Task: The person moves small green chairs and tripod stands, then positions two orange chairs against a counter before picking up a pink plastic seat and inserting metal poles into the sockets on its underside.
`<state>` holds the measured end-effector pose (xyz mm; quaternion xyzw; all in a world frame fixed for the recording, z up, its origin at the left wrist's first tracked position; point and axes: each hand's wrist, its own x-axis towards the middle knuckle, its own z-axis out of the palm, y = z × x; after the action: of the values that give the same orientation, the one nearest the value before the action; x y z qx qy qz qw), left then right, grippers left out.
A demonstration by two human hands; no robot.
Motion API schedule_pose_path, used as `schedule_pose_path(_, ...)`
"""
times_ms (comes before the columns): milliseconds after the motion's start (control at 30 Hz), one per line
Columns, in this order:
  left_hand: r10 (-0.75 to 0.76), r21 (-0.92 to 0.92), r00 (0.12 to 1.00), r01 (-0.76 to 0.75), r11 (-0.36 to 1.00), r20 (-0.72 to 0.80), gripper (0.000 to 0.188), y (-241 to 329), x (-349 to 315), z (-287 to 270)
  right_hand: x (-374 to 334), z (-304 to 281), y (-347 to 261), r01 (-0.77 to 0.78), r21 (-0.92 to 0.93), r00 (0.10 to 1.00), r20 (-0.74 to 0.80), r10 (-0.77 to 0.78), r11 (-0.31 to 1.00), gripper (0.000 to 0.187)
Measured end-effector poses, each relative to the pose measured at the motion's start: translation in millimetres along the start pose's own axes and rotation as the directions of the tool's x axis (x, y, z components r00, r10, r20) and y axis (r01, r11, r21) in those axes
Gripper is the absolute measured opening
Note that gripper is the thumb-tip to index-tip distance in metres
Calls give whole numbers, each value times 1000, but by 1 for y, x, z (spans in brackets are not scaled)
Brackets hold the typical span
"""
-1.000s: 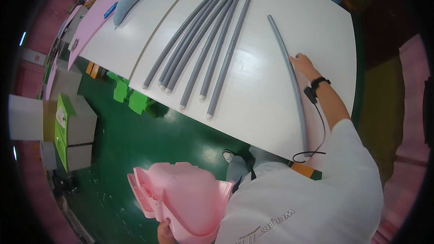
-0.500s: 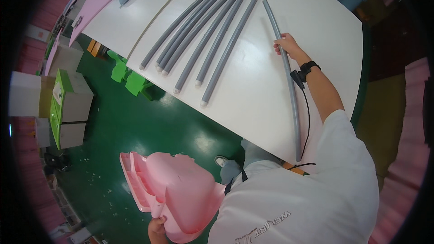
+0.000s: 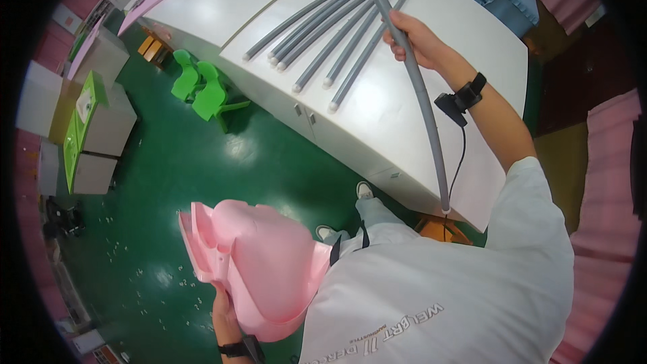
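Observation:
My right hand (image 3: 419, 42), with a black band on the wrist, is closed around a long grey tube (image 3: 424, 104) above the white tabletop. The tube slants, its upper end running past the top of the view and its white-tipped lower end by the table's near corner. Low on the left, my left hand (image 3: 222, 296) grips the edge of a large pink molded plastic shell (image 3: 273, 256); some of its fingers are hidden behind the plastic. This shell hangs over the green floor beside my body. Several more grey tubes (image 3: 350, 61) with whitish end caps lie side by side on the table.
The white table (image 3: 377, 128) has cabinet doors below. Green child-size chairs (image 3: 210, 98) and a wooden one (image 3: 153, 48) stand beyond it. An orange wooden stool (image 3: 445, 229) sits by the near corner. Small bits lie scattered on the floor (image 3: 155, 229).
My right hand has lifted the grey tube off the tabletop, toward me and upward. The pink shell has shifted slightly upward in my left hand, and the view has moved.

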<state>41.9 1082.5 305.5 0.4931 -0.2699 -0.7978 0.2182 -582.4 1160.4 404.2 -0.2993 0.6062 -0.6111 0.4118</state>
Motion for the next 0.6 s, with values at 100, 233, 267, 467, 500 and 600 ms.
schedule_pose_path(100, 19, -54, 999, -17, 998, 39, 55, 0, 4, -23, -19, 61, -33, 88, -287, 995, 74, -70, 954, 53)
schedule_pose_path(233, 41, -111, 997, -33, 993, 68, 55, 1, 2, -45, -34, 130, -30, 65, -520, 991, 133, 6, 852, 51)
schedule_pose_path(267, 46, -121, 996, -37, 992, 71, 55, 1, 0, -49, -36, 142, -24, 105, -628, 988, 153, -10, 771, 48)
schedule_pose_path(467, 76, -190, 995, -61, 980, 72, 55, -7, -6, -59, -28, 182, 52, 358, -758, 933, 262, -247, 545, 50)
schedule_pose_path(500, 77, -199, 995, -62, 978, 67, 55, -9, -8, -61, -27, 185, 60, 421, -741, 904, 292, -313, 523, 49)
schedule_pose_path(600, 86, -227, 995, -71, 971, 57, 55, -17, -12, -67, -28, 204, 56, 463, -650, 870, 203, -449, 603, 46)
